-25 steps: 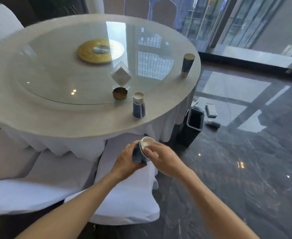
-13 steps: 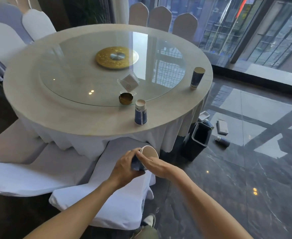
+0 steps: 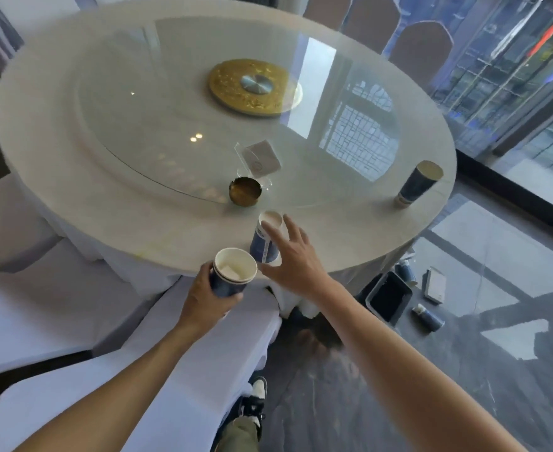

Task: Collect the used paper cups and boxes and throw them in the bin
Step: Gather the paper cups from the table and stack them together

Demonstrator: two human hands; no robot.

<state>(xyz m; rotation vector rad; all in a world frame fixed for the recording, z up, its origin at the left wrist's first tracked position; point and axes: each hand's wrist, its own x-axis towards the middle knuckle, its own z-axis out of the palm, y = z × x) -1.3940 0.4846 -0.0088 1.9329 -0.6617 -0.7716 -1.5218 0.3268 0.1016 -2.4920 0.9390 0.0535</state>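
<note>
My left hand [image 3: 205, 296] grips a stack of blue paper cups [image 3: 231, 275] upright at the table's near edge. My right hand [image 3: 293, 257] is spread open around a second blue cup [image 3: 263, 238] standing near the table's front edge, fingers beside it and not closed. A third blue cup [image 3: 418, 182] stands at the table's right rim. On the floor to the right, a dark bin [image 3: 389, 296] stands open, with a blue cup [image 3: 428, 318] lying beside it, a flat box [image 3: 435, 283] further right, and another cup [image 3: 406, 270] behind the bin.
The round table [image 3: 138, 223] carries a glass turntable [image 3: 177, 102] with a gold centre disc [image 3: 252, 88], a clear card holder [image 3: 260, 161] and a brass ashtray [image 3: 244, 190]. White-covered chairs [image 3: 157, 370] stand in front of me. Glass walls at right.
My right hand left the stack of cups and reached forward to the cup on the table. My left hand rose with the stack toward the table edge. The view moved closer.
</note>
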